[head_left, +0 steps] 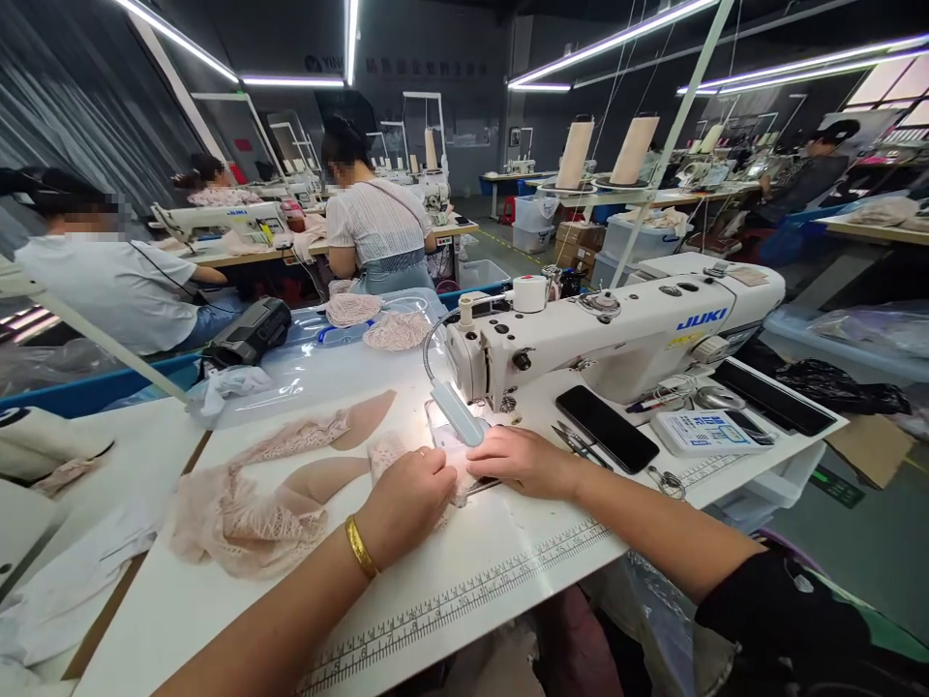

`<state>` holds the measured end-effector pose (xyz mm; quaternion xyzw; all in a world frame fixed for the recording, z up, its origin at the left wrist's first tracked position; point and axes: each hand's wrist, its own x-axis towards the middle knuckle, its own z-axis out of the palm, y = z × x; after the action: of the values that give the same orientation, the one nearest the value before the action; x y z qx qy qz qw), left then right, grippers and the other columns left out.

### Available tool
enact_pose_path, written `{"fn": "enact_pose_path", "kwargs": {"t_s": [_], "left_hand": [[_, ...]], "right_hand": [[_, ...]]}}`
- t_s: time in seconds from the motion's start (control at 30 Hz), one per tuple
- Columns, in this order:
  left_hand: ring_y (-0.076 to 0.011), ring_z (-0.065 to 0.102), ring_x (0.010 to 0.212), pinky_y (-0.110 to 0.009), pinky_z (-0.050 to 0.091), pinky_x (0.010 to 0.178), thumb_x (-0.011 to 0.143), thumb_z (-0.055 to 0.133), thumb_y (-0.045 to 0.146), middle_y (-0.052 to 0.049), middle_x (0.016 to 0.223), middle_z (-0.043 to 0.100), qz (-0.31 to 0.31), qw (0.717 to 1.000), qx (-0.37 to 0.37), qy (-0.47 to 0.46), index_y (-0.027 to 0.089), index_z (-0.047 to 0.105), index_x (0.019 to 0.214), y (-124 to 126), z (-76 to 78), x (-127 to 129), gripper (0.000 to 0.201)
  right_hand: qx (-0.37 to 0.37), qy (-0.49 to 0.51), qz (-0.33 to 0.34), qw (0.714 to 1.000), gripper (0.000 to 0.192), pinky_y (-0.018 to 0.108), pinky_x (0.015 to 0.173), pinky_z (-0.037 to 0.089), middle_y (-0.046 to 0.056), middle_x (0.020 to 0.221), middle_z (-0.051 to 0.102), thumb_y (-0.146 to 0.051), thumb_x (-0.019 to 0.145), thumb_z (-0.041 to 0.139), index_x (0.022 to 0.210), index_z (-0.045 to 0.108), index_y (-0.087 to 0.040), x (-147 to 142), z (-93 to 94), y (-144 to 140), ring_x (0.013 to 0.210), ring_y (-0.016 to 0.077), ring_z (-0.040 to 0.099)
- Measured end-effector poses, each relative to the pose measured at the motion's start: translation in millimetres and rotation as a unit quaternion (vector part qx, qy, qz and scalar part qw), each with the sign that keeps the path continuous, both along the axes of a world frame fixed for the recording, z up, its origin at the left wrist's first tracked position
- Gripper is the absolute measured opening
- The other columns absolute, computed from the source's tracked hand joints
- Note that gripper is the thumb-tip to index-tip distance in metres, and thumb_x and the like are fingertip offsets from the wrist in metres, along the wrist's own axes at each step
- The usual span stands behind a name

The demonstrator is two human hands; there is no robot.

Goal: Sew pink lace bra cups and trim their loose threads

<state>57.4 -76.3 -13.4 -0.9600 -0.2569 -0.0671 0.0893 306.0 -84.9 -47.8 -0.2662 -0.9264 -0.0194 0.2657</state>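
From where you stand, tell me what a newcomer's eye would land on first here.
The white JUKI sewing machine at centre right stands out first, its small lamp throwing bright light on the needle area. Right under that glow, the left hand and the right hand press pink lace fabric, which trails left across the white table. A black phone lies just right of the hands.

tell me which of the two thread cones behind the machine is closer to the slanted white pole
The right thread cone; its top nearly meets the slanted white pole, while the left thread cone stands farther to the left.
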Motion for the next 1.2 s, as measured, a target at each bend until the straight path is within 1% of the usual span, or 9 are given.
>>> {"fn": "enact_pose_path", "kwargs": {"t_s": [0.1, 0.17, 0.27, 0.47, 0.83, 0.97, 1.07, 1.13, 1.2], "left_hand": [[-0.0231, 0.06, 0.087, -0.037, 0.049, 0.077, 0.098, 0.048, 0.01, -0.009, 0.093, 0.066, -0.02, 0.998, -0.007, -0.067, 0.017, 0.061, 0.081, -3, -7.7, -3, 0.022], [-0.0228, 0.059, 0.089, -0.038, 0.05, 0.081, 0.098, 0.046, 0.009, -0.009, 0.095, 0.067, -0.033, 0.995, -0.02, -0.09, 0.016, 0.061, 0.085, -4, -10.5, -4, 0.022], [-0.0225, 0.056, 0.082, -0.038, 0.049, 0.077, 0.1, 0.045, 0.012, -0.008, 0.088, 0.064, -0.029, 0.995, -0.032, -0.095, 0.016, 0.062, 0.087, -4, -12.1, -2, 0.022], [-0.0233, 0.054, 0.082, -0.039, 0.048, 0.076, 0.1, 0.046, 0.012, -0.007, 0.087, 0.063, -0.046, 0.991, -0.036, -0.123, 0.017, 0.065, 0.108, -3, -15.4, 2, 0.021], [-0.0232, 0.056, 0.084, -0.039, 0.047, 0.08, 0.098, 0.049, 0.01, -0.008, 0.09, 0.067, -0.06, 0.986, -0.054, -0.144, 0.017, 0.066, 0.108, -1, -19.2, 2, 0.021], [-0.0225, 0.058, 0.087, -0.039, 0.046, 0.084, 0.099, 0.051, 0.012, -0.008, 0.099, 0.071, -0.066, 0.982, -0.05, -0.168, 0.017, 0.066, 0.113, 2, -21.0, 3, 0.022], [-0.0224, 0.059, 0.095, -0.04, 0.044, 0.092, 0.098, 0.052, 0.011, -0.008, 0.112, 0.073, -0.077, 0.978, -0.039, -0.189, 0.017, 0.065, 0.118, 5, -22.0, 5, 0.024], [-0.0223, 0.059, 0.095, -0.041, 0.044, 0.093, 0.099, 0.051, 0.012, -0.007, 0.11, 0.075, -0.077, 0.978, -0.036, -0.189, 0.017, 0.066, 0.117, 9, -22.0, 7, 0.024], [-0.0223, 0.059, 0.089, -0.04, 0.044, 0.087, 0.1, 0.048, 0.014, -0.006, 0.099, 0.075, -0.069, 0.98, -0.034, -0.181, 0.018, 0.068, 0.112, 12, -21.6, 10, 0.024]], "right_hand": [[-0.013, 0.022, -0.014, 1.0, 0.029, 0.03, 0.078, 0.045, 0.004, 0.101, 0.073, -0.006, 0.096, 0.052, 0.107, 0.072, -0.024, 5, -0.7, -5, 0.091, 0.0191, 0.056], [-0.021, 0.023, -0.011, 0.999, 0.028, 0.03, 0.074, 0.044, 0.004, 0.098, 0.071, -0.006, 0.096, 0.052, 0.105, 0.073, -0.024, 6, -0.9, -6, 0.088, 0.0187, 0.055], [-0.04, 0.028, 0.007, 0.999, 0.026, 0.03, 0.073, 0.043, 0.004, 0.095, 0.071, -0.007, 0.096, 0.054, 0.104, 0.073, -0.023, 6, 0.7, -7, 0.085, 0.0182, 0.053], [-0.065, 0.04, 0.041, 0.996, 0.024, 0.031, 0.073, 0.043, 0.005, 0.093, 0.071, -0.008, 0.097, 0.054, 0.103, 0.073, -0.021, 7, 2.3, -8, 0.084, 0.0181, 0.052], [-0.096, 0.036, 0.053, 0.993, 0.025, 0.032, 0.072, 0.044, 0.005, 0.09, 0.07, -0.008, 0.095, 0.05, 0.101, 0.07, -0.022, 6, 4.9, -10, 0.082, 0.02, 0.052], [-0.101, 0.043, 0.004, 0.994, 0.026, 0.032, 0.075, 0.046, 0.007, 0.09, 0.066, -0.008, 0.094, 0.049, 0.109, 0.068, -0.019, 4, 3.4, -9, 0.084, 0.0212, 0.051], [-0.091, 0.033, -0.033, 0.995, 0.027, 0.031, 0.073, 0.044, 0.006, 0.087, 0.062, -0.007, 0.092, 0.049, 0.106, 0.069, -0.019, 3, 0.1, -7, 0.082, 0.0209, 0.05], [-0.087, 0.022, -0.051, 0.995, 0.028, 0.031, 0.072, 0.043, 0.005, 0.085, 0.059, -0.006, 0.09, 0.049, 0.103, 0.069, -0.02, 3, -2.0, -6, 0.079, 0.0202, 0.048], [-0.088, 0.015, -0.068, 0.994, 0.027, 0.031, 0.071, 0.041, 0.004, 0.084, 0.057, -0.005, 0.089, 0.05, 0.101, 0.068, -0.021, 4, -3.4, -5, 0.077, 0.0194, 0.047]]}}
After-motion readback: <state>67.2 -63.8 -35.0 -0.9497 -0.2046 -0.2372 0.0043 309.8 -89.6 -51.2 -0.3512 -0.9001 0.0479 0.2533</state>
